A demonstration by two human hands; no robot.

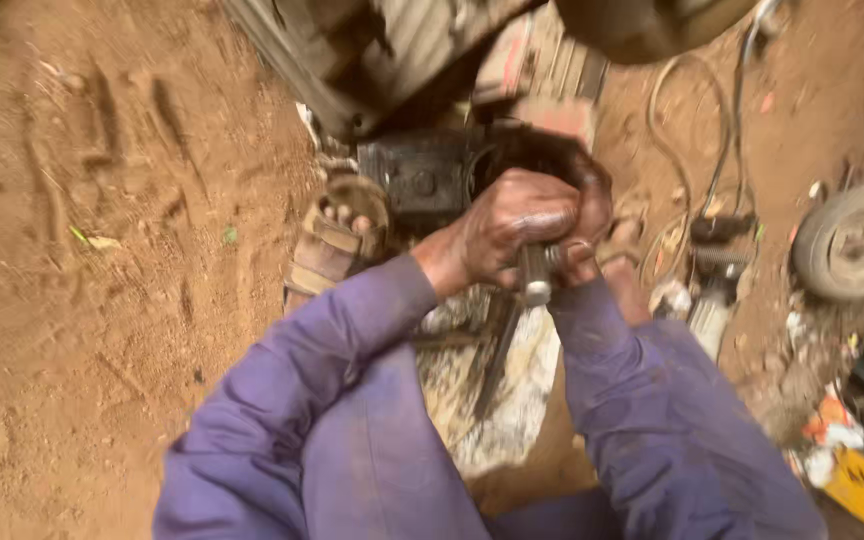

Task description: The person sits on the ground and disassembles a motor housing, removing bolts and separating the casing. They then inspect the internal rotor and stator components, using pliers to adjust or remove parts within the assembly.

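Both hands [537,225] grip metal tool [535,275], perhaps wrench

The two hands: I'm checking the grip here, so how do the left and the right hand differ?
The left hand lies on top, its back in full view, fist wrapped round the grey metal handle. The right hand sits behind it, largely covered, only its outer edge and some fingers showing. The left forearm comes in from lower left, the right from lower right. Both are grimy, in purple sleeves, and clasped together at the dark machine part.

Short metal bar [535,277], grey, round-ended, roughly upright, clasped in both hands; dark grimy engine block [422,180] just beyond, on dirt
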